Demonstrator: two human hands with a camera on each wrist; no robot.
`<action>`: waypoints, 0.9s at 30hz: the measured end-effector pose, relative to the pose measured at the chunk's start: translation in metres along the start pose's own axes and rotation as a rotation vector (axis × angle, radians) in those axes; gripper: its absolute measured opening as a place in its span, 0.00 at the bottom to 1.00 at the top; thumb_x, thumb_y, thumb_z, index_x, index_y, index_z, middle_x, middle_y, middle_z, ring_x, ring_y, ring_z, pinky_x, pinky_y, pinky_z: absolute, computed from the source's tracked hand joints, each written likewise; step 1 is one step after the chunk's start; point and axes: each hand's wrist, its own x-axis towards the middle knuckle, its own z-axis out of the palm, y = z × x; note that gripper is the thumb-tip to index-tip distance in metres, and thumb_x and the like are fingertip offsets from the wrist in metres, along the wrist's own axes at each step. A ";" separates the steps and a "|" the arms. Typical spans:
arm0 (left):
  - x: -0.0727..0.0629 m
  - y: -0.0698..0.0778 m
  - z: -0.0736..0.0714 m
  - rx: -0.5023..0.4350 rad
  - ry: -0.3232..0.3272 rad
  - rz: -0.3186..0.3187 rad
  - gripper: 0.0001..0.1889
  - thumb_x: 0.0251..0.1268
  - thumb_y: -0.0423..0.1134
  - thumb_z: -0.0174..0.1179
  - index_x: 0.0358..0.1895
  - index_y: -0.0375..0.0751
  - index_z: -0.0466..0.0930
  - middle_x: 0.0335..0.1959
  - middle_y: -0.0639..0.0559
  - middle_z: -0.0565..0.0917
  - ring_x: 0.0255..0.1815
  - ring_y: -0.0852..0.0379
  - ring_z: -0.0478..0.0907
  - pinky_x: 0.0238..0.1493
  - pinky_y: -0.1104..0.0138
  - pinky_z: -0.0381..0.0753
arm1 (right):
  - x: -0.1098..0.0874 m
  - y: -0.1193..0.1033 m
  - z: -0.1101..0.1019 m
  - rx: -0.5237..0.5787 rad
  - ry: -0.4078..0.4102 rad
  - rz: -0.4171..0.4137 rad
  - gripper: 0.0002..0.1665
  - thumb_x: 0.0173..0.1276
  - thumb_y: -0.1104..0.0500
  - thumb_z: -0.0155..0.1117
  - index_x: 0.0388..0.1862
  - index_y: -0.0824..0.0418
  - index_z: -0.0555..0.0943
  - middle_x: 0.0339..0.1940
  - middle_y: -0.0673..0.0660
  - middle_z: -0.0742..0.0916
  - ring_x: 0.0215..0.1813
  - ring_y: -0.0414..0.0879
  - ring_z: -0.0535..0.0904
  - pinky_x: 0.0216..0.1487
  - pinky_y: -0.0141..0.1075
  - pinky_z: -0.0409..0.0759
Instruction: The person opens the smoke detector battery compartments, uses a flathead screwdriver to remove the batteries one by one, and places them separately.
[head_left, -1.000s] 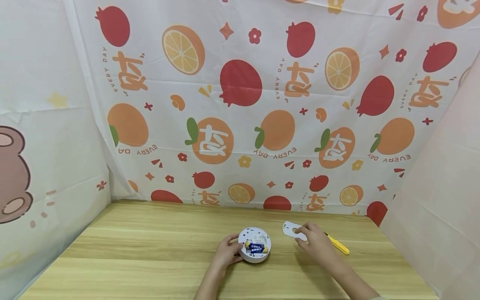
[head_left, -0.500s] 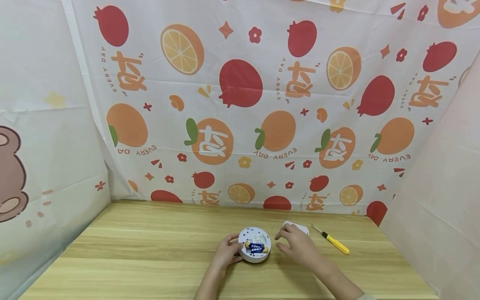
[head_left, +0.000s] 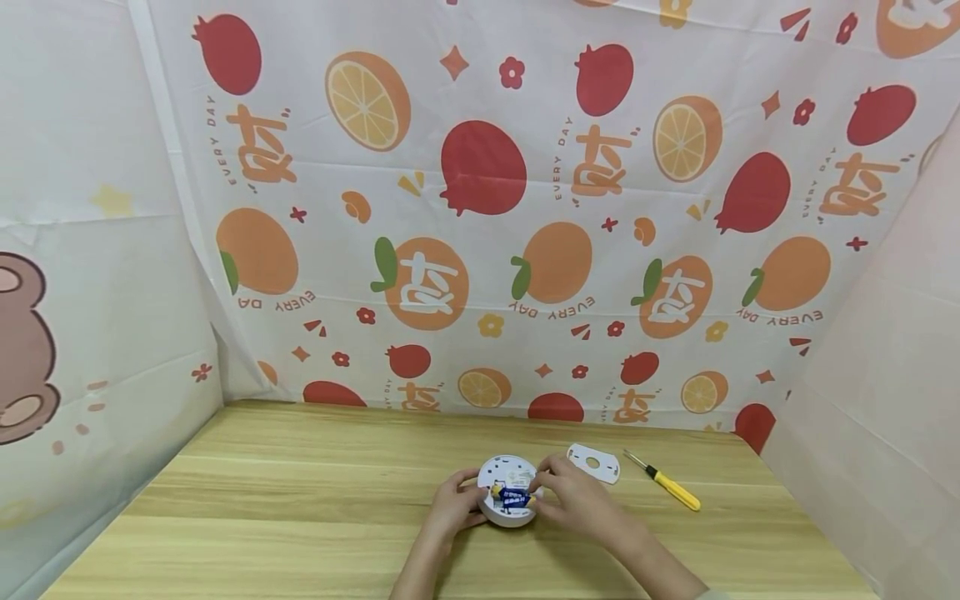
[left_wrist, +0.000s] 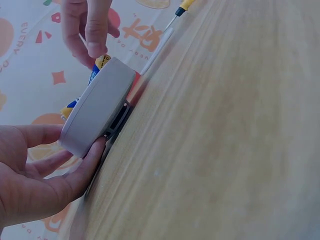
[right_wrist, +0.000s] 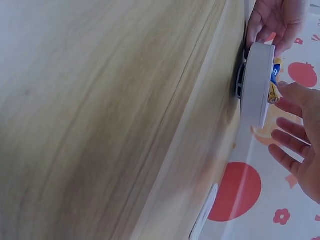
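Note:
A round white device like a smoke detector (head_left: 507, 520) rests on the table, its open back facing up. Batteries (head_left: 514, 498) in blue and yellow wrap lie across that back. My left hand (head_left: 452, 504) holds the device by its left side; in the left wrist view the fingers lie at its rim and the thumb reaches under its edge. My right hand (head_left: 573, 496) is at the right end of the batteries, thumb and forefinger pinching there. The other right fingers (right_wrist: 292, 145) stand apart and touch nothing. Part of the device's right rim is hidden by this hand.
Behind my right hand lies a flat white mounting plate (head_left: 604, 471) with a round hole. A screwdriver (head_left: 675, 490) with a yellow handle lies to the right of it. Printed cloth (head_left: 480, 342) hangs along the back of the wooden table (head_left: 300, 500).
My right hand has let go of the white mounting plate and moved left to the batteries. The screwdriver and plate are now uncovered. My left hand keeps holding the device.

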 end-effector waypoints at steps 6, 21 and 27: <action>0.000 -0.001 0.001 -0.005 0.004 0.001 0.25 0.60 0.26 0.51 0.59 0.17 0.59 0.44 0.30 0.75 0.36 0.51 0.77 0.37 0.60 0.82 | 0.003 -0.003 0.001 -0.011 -0.055 0.015 0.06 0.57 0.54 0.67 0.33 0.53 0.82 0.43 0.49 0.77 0.44 0.42 0.72 0.38 0.33 0.77; 0.000 -0.002 0.000 -0.009 -0.004 0.006 0.25 0.59 0.26 0.51 0.59 0.18 0.59 0.43 0.32 0.76 0.35 0.52 0.77 0.37 0.59 0.81 | 0.007 -0.006 0.005 -0.031 -0.109 0.042 0.06 0.57 0.54 0.67 0.32 0.54 0.82 0.43 0.49 0.77 0.43 0.41 0.71 0.38 0.32 0.75; 0.000 -0.002 -0.001 -0.012 -0.006 -0.002 0.25 0.59 0.27 0.51 0.59 0.19 0.60 0.43 0.34 0.76 0.36 0.51 0.77 0.37 0.60 0.81 | 0.006 -0.005 0.004 -0.014 -0.098 0.039 0.06 0.58 0.55 0.66 0.32 0.55 0.82 0.43 0.49 0.78 0.43 0.42 0.72 0.38 0.32 0.76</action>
